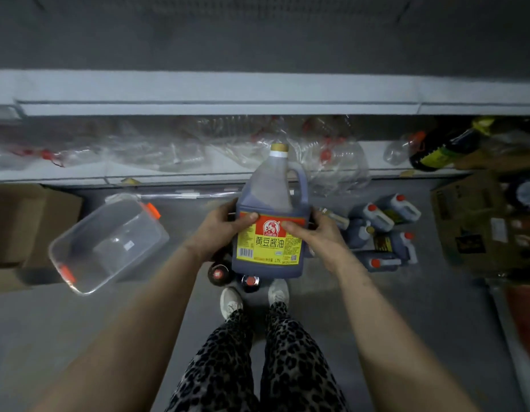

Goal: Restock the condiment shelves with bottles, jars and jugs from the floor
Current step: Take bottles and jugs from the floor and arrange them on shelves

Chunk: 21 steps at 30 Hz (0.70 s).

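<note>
The jug (pixel 269 209) of dark soy sauce is held upright in the air between both hands, above the floor (pixel 436 316) and just before the front edge of the bottom shelf (pixel 198 176). The left hand (pixel 223 226) grips its left side with the thumb laid across the top of the label (pixel 269 243). The right hand (pixel 315 233) grips the right side the same way. The fingers of both curl round behind the jug, out of sight.

I judge it heavy. The dark liquid seems to reach the shoulder, though the paler upper part may be only glare in this dim light. The plastic walls look stiff but smooth, so a one-handed hold low on the body could slip. A hand under the base, or one through the moulded handle (pixel 300 185) at the upper right beside the neck, would be surer. The yellowish cap (pixel 279 147) looks closed, and tilting should matter little.

The label is yellow under a red band with a round badge showing a figure. Large characters read 黄豆酱油, a barcode sits at the lower left corner, and "1.75L" runs along the bottom edge. The small brand characters under the badge are unreadable.

Small jugs (pixel 382 230) with red caps lie on the floor to the right. Two dark bottles (pixel 219 273) stand by the shoes, and a clear tub (pixel 109 242) with orange clips is on the left.
</note>
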Each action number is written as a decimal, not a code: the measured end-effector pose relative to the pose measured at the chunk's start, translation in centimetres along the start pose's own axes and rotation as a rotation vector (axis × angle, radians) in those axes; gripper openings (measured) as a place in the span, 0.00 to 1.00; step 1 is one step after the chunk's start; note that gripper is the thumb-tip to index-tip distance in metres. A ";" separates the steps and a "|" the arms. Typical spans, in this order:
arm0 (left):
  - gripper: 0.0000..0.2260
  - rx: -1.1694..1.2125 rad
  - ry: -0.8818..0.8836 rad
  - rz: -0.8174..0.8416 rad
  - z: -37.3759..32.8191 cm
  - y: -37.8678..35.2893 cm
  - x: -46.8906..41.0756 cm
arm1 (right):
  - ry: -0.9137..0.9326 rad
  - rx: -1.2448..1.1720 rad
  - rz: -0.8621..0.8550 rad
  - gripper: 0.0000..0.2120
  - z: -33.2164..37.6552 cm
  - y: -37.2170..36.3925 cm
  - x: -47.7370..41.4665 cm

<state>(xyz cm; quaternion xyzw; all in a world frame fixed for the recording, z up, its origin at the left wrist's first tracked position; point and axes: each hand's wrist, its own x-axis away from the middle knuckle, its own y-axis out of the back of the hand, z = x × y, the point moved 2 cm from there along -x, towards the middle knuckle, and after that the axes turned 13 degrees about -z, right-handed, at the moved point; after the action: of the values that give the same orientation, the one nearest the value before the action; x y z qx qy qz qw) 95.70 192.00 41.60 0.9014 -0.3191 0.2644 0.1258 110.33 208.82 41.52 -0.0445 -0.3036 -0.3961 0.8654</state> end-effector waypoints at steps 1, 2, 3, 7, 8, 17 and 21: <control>0.11 -0.005 -0.020 0.002 -1.2 0.5 0.9 | 0.016 0.008 0.006 0.26 1.0 -0.2 1.0; 0.12 -0.018 -0.050 0.000 -2.6 1.1 1.8 | 0.039 0.009 0.008 0.25 2.2 -0.4 1.8; 0.13 -0.032 -0.072 0.003 -3.7 1.4 2.3 | 0.051 -0.001 0.004 0.24 3.2 -0.6 2.4; 0.15 -0.049 -0.152 -0.010 -7.9 3.1 4.3 | 0.110 -0.013 0.008 0.25 7.6 -1.4 4.8; 0.16 -0.052 -0.180 -0.014 -8.9 3.5 4.7 | 0.132 -0.014 0.011 0.24 8.7 -1.5 5.2; 0.25 -0.054 -0.371 -0.092 -16.8 5.1 5.2 | 0.345 -0.018 0.019 0.26 18.1 -1.4 6.5; 0.27 -0.056 -0.445 -0.084 -20.2 5.0 4.2 | 0.435 0.008 0.016 0.28 21.6 -0.7 5.0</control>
<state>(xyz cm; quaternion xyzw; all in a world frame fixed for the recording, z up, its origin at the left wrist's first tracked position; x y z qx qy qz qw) 87.24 193.97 60.94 0.9461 -0.3083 0.0446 0.0884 101.73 211.88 61.69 0.0432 -0.1111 -0.3882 0.9138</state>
